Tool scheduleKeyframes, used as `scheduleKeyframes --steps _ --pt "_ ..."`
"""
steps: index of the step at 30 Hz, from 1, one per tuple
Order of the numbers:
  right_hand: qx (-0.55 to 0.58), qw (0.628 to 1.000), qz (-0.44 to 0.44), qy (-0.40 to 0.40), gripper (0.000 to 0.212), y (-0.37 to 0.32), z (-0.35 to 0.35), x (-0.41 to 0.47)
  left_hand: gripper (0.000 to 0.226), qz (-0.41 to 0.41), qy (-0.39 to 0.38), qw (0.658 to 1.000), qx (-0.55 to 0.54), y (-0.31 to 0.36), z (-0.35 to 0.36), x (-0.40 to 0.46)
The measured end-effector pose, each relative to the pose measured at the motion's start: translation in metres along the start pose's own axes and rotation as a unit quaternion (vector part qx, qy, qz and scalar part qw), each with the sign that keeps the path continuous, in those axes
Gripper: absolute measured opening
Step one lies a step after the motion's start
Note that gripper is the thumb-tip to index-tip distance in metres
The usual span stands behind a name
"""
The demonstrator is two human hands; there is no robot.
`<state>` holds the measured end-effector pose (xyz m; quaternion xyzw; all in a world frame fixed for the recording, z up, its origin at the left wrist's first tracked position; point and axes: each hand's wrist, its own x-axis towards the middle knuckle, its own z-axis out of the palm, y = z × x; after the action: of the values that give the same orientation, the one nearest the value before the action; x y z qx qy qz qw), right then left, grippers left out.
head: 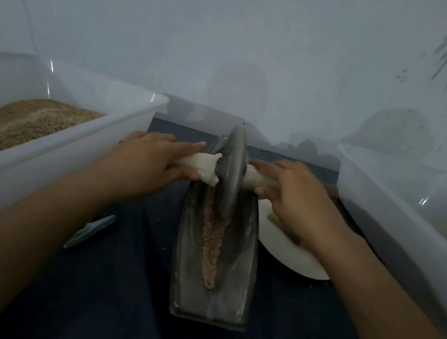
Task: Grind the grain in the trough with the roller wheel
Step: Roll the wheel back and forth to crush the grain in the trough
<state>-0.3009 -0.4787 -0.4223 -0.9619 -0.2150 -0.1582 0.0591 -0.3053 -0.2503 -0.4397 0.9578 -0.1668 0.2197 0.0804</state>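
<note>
at the far end of the trough (pixel 215 260), both hands hold the roller wheel's (pixel 231 170) axle.
left hand (pixel 149 162) and right hand (pixel 291 199) curl round the cloth-wrapped handles; the wheel looks heavy, stiff metal, so grip there. grain (pixel 210 244) lies along the groove.

I am working at a plain domestic or small-workshop food-preparation corner — a bare, scuffed pale wall (pixel 239 37) behind a dark-covered surface (pixel 121 285). Clear plastic tubs flank it — the left tub (pixel 50 144) holds ground meal (pixel 16 118), beside a metal grinding trough (pixel 236 261) and white plate (pixel 286 249).
</note>
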Motion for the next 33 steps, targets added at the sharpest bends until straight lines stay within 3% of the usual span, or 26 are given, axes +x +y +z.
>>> scheduleKeyframes --steps 6,9,12,15,18,21,23,29,33 --pt "-0.042 0.994 -0.066 -0.082 0.038 -0.016 -0.038 -0.032 0.058 0.044 -0.208 0.965 -0.154 0.004 -0.053 -0.018" --pt "-0.022 0.989 -0.077 -0.122 0.026 -0.024 -0.062 -0.053 0.04 0.1 -0.219 0.953 -0.184 0.01 -0.071 -0.025" --pt "-0.006 0.99 -0.058 -0.128 0.03 -0.025 -0.061 -0.052 0.036 0.083 -0.232 0.955 -0.167 0.016 -0.069 -0.022" --pt "0.0 0.993 -0.028 -0.118 0.044 -0.013 -0.037 -0.028 0.05 0.034 -0.199 0.968 -0.147 0.01 -0.047 -0.013" --pt "0.034 0.997 0.01 -0.073 0.045 -0.002 -0.015 -0.004 0.059 -0.03 -0.094 0.995 -0.026 0.001 -0.017 -0.001" --pt "0.006 1.0 0.001 0.002 0.047 0.0 0.001 0.005 0.061 -0.02 -0.016 1.0 0.014 -0.001 0.001 0.002" --pt "0.003 1.0 -0.013 0.016 0.047 -0.001 0.002 0.002 0.061 -0.01 -0.015 1.0 -0.006 -0.003 0.0 0.001" --pt "-0.024 0.993 -0.052 -0.104 0.046 -0.011 -0.035 -0.027 0.059 0.047 -0.203 0.968 -0.141 0.007 -0.05 -0.016" --pt "0.007 0.988 -0.052 -0.144 0.048 -0.02 -0.061 -0.049 0.045 0.089 -0.258 0.938 -0.213 0.008 -0.072 -0.024"
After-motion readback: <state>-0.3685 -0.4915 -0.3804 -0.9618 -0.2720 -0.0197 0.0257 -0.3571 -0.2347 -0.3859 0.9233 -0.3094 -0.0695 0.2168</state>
